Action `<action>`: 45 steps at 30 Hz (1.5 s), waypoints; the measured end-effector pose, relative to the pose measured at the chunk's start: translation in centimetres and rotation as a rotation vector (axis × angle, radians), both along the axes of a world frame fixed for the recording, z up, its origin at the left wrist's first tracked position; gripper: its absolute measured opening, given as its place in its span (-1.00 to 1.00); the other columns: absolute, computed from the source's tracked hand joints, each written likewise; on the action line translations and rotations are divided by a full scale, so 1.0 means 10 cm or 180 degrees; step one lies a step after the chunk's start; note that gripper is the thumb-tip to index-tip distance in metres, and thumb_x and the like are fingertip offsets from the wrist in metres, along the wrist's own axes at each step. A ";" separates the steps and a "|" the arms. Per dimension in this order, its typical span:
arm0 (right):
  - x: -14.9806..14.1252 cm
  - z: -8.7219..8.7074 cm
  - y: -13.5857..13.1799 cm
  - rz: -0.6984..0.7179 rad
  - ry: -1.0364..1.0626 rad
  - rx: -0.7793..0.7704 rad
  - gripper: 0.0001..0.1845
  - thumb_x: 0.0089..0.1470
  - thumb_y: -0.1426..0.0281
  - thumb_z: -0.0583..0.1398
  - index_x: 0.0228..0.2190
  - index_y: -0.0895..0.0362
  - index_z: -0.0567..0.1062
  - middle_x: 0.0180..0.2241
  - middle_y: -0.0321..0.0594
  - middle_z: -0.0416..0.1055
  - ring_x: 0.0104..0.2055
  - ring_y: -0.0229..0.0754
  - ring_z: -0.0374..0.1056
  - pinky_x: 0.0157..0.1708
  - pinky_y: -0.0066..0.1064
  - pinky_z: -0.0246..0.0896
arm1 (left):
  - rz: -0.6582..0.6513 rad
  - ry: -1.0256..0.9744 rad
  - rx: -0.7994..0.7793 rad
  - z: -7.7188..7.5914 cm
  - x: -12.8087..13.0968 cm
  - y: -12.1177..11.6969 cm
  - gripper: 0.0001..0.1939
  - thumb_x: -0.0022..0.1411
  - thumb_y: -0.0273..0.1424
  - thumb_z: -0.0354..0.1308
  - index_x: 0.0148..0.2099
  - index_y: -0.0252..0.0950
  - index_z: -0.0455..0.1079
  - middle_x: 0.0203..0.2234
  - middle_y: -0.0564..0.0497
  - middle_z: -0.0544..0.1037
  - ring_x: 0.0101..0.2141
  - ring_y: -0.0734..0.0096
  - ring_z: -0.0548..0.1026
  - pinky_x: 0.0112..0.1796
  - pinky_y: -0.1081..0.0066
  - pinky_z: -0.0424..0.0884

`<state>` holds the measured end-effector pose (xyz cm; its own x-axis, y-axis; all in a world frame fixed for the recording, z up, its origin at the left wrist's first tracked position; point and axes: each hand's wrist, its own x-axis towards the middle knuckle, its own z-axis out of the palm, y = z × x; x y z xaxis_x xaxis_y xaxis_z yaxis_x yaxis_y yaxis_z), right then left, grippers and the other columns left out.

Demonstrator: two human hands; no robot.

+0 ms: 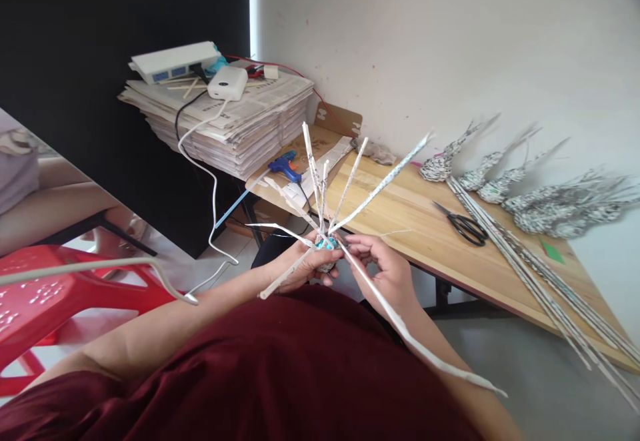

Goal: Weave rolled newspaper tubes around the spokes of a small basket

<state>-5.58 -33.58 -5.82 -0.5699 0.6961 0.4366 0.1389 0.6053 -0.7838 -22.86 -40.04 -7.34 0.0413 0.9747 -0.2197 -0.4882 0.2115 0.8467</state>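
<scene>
My left hand (305, 266) is closed around a small woven piece (326, 246) of rolled newspaper sticks with a teal core, held in front of my lap. Several sticks fan upward and outward from it. My right hand (385, 264) pinches one long paper stick (400, 324) close to the woven centre; that stick trails down to the right past my forearm. Both hands touch the piece at its middle.
A wooden table (415, 214) holds black scissors (465, 226), a bundle of long paper sticks (530, 264), several finished woven pieces (500, 187), a blue glue gun (284, 165). A newspaper stack (235, 121) carries a power strip and white charger. A red plastic chair (55, 301) stands left.
</scene>
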 end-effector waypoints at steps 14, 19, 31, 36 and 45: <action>0.02 -0.04 -0.06 0.0124 0.0006 0.0774 -0.72 0.25 0.54 0.22 -0.09 0.01 0.62 -0.18 -0.19 0.63 -0.17 -0.16 0.56 -0.13 -0.33 0.46 | 0.0027 -0.0002 0.0157 -0.08 -0.01 -0.02 -0.39 0.02 -0.19 0.49 0.02 -0.24 0.29 -0.38 0.11 0.47 -0.46 0.50 0.52 -0.55 0.56 0.49; 0.03 -0.02 -0.09 -0.0162 -0.0196 -0.0162 -0.89 0.23 0.38 0.26 -0.22 0.06 0.62 -0.27 -0.19 0.60 -0.32 -0.19 0.51 -0.32 -0.39 0.43 | 0.0094 -0.0036 -0.0014 0.00 -0.02 -0.04 -0.43 -0.03 -0.19 0.51 -0.11 -0.25 0.28 -0.41 0.12 0.46 -0.49 0.54 0.49 -0.59 0.61 0.41; -0.10 -0.06 -0.01 0.0588 0.0646 -0.2204 -0.71 0.12 0.20 0.36 -0.17 0.09 0.61 -0.38 -0.25 0.60 -0.44 -0.23 0.52 -0.39 -0.38 0.50 | -0.0030 -0.0221 -0.0034 -0.02 -0.02 -0.04 -0.41 -0.05 -0.22 0.53 -0.10 -0.23 0.26 -0.45 0.09 0.51 -0.47 0.48 0.52 -0.55 0.60 0.46; -0.08 -0.11 -0.04 0.0506 0.0745 -0.1760 -0.81 0.19 0.27 0.32 -0.19 0.07 0.65 -0.31 -0.21 0.64 -0.41 -0.20 0.56 -0.37 -0.35 0.54 | -0.0164 -0.0311 -0.0004 -0.04 -0.05 -0.05 -0.48 0.00 -0.26 0.51 -0.12 -0.23 0.27 -0.40 0.07 0.52 -0.46 0.49 0.54 -0.56 0.62 0.45; -0.09 -0.06 -0.05 0.0228 0.0770 -0.1479 -0.88 0.21 0.30 0.31 -0.26 0.05 0.67 -0.42 -0.27 0.63 -0.46 -0.22 0.53 -0.42 -0.38 0.50 | -0.0423 -0.0218 0.0073 -0.09 -0.10 -0.07 -0.54 0.04 -0.29 0.48 -0.13 -0.24 0.31 -0.40 0.07 0.49 -0.47 0.46 0.56 -0.61 0.63 0.43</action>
<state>-6.47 -34.04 -6.46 -0.5445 0.8104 0.2163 -0.1081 0.1879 -0.9762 -23.84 -40.71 -8.22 0.1844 0.9644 -0.1898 -0.5141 0.2592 0.8176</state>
